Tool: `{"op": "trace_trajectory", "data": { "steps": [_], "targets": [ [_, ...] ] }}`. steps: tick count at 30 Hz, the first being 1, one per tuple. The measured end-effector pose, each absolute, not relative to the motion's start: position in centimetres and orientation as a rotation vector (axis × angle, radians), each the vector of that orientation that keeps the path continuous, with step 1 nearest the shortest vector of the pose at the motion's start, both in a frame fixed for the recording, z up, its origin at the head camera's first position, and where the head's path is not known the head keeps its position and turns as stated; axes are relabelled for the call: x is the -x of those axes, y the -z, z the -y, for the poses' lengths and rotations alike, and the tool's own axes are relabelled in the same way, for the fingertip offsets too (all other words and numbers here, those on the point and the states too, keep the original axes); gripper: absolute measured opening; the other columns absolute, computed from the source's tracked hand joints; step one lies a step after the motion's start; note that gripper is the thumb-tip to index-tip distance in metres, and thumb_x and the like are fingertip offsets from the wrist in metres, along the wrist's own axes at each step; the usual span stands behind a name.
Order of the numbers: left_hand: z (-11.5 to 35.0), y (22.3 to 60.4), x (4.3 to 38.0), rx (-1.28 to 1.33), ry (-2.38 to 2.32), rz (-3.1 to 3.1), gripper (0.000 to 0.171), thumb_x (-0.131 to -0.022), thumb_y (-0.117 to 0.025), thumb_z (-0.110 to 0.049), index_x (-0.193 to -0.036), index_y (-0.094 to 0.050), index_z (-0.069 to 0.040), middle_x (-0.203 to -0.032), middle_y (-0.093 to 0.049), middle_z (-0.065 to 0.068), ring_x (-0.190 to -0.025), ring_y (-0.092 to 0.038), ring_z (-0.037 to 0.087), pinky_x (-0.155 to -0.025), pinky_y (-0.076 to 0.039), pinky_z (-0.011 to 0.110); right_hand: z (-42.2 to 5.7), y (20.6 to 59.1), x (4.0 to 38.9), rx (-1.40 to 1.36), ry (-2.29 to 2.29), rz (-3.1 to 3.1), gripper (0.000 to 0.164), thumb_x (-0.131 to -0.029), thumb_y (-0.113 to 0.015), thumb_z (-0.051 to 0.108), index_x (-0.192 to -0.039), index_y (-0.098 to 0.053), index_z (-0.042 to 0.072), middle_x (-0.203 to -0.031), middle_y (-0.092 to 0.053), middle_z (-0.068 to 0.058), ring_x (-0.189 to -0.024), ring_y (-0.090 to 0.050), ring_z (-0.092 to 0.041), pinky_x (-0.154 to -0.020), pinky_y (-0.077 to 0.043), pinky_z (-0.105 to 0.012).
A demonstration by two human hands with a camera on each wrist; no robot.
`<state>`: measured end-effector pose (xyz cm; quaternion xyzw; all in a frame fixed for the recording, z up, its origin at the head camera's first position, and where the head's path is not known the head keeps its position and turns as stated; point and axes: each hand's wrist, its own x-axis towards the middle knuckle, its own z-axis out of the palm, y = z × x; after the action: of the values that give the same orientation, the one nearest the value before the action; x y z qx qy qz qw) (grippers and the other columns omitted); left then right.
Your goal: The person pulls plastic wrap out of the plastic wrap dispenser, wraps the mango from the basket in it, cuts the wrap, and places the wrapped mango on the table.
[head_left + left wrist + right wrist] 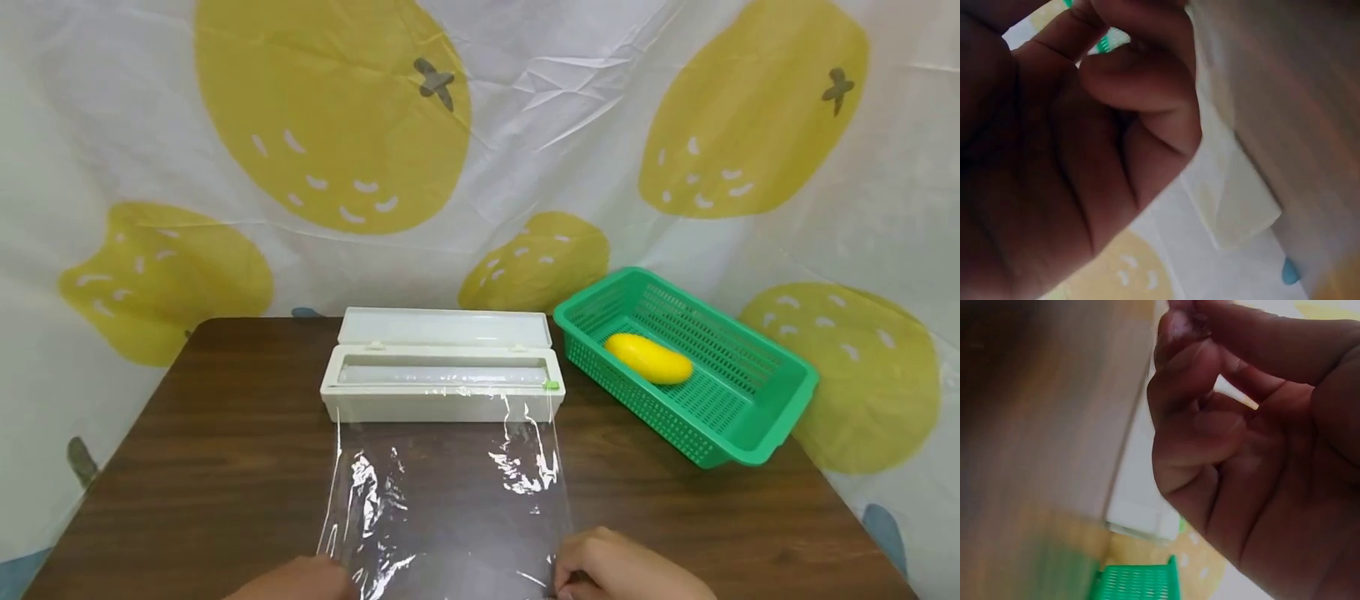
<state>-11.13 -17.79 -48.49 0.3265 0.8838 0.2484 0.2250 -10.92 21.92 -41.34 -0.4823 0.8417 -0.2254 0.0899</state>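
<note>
A sheet of clear plastic wrap [457, 492] stretches from the white wrap dispenser [442, 407] toward the near side of the table. At its near left corner my left hand [303, 577] grips the edge, cut off by the bottom of the head view. My right hand [626, 568] pinches the near right corner between thumb and fingers. Curled fingers [1147, 81] fill much of the left wrist view; in the right wrist view the thumb and forefinger meet at the tips above other bent fingers [1191, 447]. The dispenser's lid [446, 327] stands open, showing the roll [442, 374] inside.
A green plastic basket [780, 417] stands at the back right, beside the dispenser, with a yellow mango-like fruit [648, 358] in it. The dark wooden table [225, 467] meets a lemon-print cloth [525, 125] behind. A small green slider [552, 385] sits at the dispenser's right end.
</note>
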Motion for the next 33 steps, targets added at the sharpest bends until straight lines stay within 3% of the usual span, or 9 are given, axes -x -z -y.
{"op": "trace_trajectory", "data": {
  "steps": [3,9,16,23,29,33],
  "targets": [
    [16.9,44.4,10.1,-0.869,-0.704,-2.438,0.023,-0.081,-0.072,-0.029,-0.065,-0.074,-0.013,-0.057,-0.067,-0.007,-0.05,-0.051,0.0,-0.045,-0.051,0.027,-21.9,42.1,11.0,1.362,0.629,-2.524,0.013,-0.084,-0.073,0.006,-0.076,-0.073,0.016,-0.075,-0.066,0.01,-0.07,-0.053,0.005,-0.066,-0.043,-0.005],
    [18.3,48.4,11.6,-0.805,-0.782,-2.316,0.025,-0.082,-0.071,-0.046,-0.065,-0.073,-0.028,-0.054,-0.065,-0.019,-0.045,-0.053,-0.004,-0.038,-0.046,0.022,-21.5,42.8,10.9,1.193,0.625,-2.513,0.016,-0.082,-0.072,0.003,-0.073,-0.07,0.017,-0.07,-0.065,0.012,-0.064,-0.05,0.005,-0.059,-0.045,-0.009],
    [17.1,44.9,10.7,-0.8,-0.764,-2.384,0.019,-0.078,-0.074,-0.016,-0.06,-0.069,-0.019,-0.051,-0.056,-0.013,-0.044,-0.041,-0.001,-0.038,-0.04,0.022,-21.4,43.2,10.8,1.136,0.718,-2.502,0.011,-0.084,-0.072,0.005,-0.082,-0.071,0.015,-0.073,-0.07,0.01,-0.065,-0.054,0.007,-0.06,-0.049,-0.01],
    [16.7,43.2,10.6,-0.802,-0.74,-2.35,0.02,-0.08,-0.074,-0.016,-0.061,-0.071,-0.016,-0.05,-0.054,-0.014,-0.044,-0.038,-0.003,-0.038,-0.037,0.017,-21.5,43.6,10.7,1.115,0.716,-2.51,0.01,-0.083,-0.073,0.007,-0.083,-0.069,0.017,-0.068,-0.068,0.011,-0.061,-0.052,0.008,-0.056,-0.047,-0.008],
    [16.7,42.6,10.8,-0.702,-0.772,-2.348,0.02,-0.081,-0.075,-0.019,-0.063,-0.066,-0.02,-0.052,-0.055,-0.011,-0.045,-0.046,0.001,-0.04,-0.041,0.022,-21.5,43.6,10.5,1.123,0.717,-2.529,0.013,-0.08,-0.074,0.007,-0.081,-0.068,0.018,-0.064,-0.065,0.012,-0.059,-0.051,0.009,-0.054,-0.045,-0.007],
    [16.3,42.2,11.1,-0.824,-0.773,-2.433,0.022,-0.084,-0.074,-0.024,-0.065,-0.062,-0.021,-0.054,-0.053,-0.014,-0.047,-0.046,0.0,-0.041,-0.041,0.022,-21.6,43.4,10.4,1.098,0.731,-2.546,0.012,-0.079,-0.076,0.009,-0.081,-0.068,0.018,-0.063,-0.062,0.013,-0.059,-0.05,0.009,-0.054,-0.045,-0.009]
  ]
}}
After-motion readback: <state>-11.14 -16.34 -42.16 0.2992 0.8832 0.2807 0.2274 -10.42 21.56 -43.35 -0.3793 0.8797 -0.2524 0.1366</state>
